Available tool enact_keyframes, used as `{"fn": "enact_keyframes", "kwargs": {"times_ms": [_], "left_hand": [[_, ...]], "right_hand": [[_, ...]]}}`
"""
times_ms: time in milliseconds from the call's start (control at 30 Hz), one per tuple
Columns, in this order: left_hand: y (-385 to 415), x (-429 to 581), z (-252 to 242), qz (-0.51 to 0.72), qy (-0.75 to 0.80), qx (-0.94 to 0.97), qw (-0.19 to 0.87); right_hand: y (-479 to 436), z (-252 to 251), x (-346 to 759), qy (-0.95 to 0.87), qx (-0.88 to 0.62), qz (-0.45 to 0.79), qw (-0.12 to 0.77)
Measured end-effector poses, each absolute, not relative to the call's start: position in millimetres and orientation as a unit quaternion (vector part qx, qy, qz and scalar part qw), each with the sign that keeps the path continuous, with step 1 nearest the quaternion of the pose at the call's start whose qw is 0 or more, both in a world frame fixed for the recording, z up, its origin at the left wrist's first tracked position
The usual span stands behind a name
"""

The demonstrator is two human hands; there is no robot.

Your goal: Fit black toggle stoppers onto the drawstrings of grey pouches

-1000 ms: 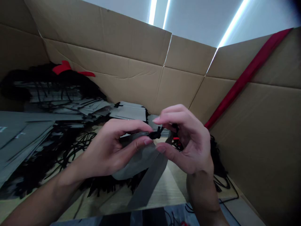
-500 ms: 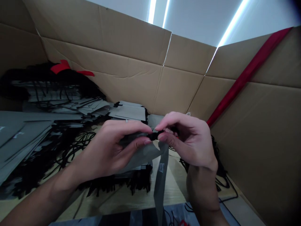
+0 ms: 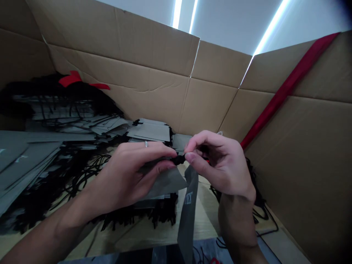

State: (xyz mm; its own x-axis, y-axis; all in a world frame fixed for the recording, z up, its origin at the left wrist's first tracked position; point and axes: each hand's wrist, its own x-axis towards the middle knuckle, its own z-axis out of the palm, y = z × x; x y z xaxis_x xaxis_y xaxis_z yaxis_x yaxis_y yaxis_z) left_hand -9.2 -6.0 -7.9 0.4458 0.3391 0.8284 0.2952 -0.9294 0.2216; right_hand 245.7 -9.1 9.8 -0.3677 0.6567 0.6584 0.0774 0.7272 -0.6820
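Note:
Between my two hands is a short knotted piece of black cord (image 3: 179, 160). My left hand (image 3: 137, 168), with a ring on one finger, pinches its left side between thumb and fingertips. My right hand (image 3: 220, 161) pinches the other end, its remaining fingers curled. A grey printed card (image 3: 187, 209) with pale lettering hangs below the fingers, bent, its lower end past the table edge. How the cord joins the card is hidden by my hands. Behind and under my left hand lies a stack of grey cards with black cord ends (image 3: 165, 209).
Piles of grey cards with black cords (image 3: 74, 110) fill the left, red strips (image 3: 72, 78) on top. A smaller card stack (image 3: 150, 130) stands at the back. Cardboard walls (image 3: 154, 73) enclose the wooden table (image 3: 203, 223). Loose black cords (image 3: 265, 220) lie at the right; a red ribbon (image 3: 291, 88) runs down the wall.
My right fingertips have drawn slightly right, away from the left ones, and more of the knotted cord shows. The hanging card has turned, showing its lettering more.

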Motion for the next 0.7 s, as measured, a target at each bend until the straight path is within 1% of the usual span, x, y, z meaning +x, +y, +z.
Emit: {"fn": "enact_keyframes", "kwargs": {"times_ms": [300,400,500,700], "left_hand": [[-4.7,-8.4,-8.9,0.483,0.189,0.854,0.029],[-4.0,-7.6,-5.8,0.472,0.185,0.86,0.054],[-4.6,-6.8,-2.2,0.464,0.188,0.861,0.085],[-5.7,-6.8,3.4,0.454,0.162,0.864,0.143]], "right_hand": [[-7.0,9.8,246.7,-0.804,-0.216,0.265,0.486],[-0.8,10.2,246.0,-0.847,-0.164,0.216,0.458],[3.8,8.9,244.9,-0.858,-0.155,0.181,0.455],[-0.5,7.1,239.0,-0.845,-0.146,0.188,0.479]]}}
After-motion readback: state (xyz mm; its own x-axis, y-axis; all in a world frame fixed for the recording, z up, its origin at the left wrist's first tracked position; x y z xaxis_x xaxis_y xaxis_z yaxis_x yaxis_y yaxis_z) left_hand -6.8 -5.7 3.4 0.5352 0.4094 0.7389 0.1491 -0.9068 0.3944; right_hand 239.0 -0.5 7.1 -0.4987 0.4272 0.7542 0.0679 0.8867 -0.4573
